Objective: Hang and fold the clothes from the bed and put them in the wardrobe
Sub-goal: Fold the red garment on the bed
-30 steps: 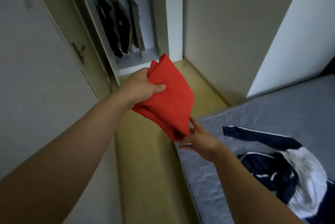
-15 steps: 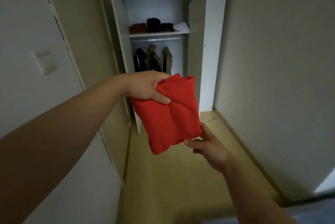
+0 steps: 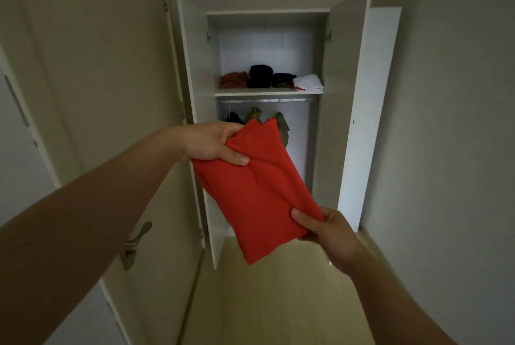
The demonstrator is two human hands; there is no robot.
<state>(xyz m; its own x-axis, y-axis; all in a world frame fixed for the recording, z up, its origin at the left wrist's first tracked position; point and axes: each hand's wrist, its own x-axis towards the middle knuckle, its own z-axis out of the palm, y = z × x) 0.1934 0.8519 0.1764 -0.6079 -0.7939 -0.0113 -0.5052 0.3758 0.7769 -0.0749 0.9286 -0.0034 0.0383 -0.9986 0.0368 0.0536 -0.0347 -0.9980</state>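
left hand [image 3: 207, 143]: grip closed on top corner of folded red garment [image 3: 259, 191], thumb on front
right hand [image 3: 330, 233]: grip pinches garment's lower right edge, thumb on top
garment: held in air before open wardrobe [image 3: 267, 14]
shelf [image 3: 267, 91]: four folded piles, rust, two black, white
rail [image 3: 267, 100]: hung clothes below

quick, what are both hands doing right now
Left hand: grips the folded red garment at its top corner.
Right hand: pinches its lower edge.
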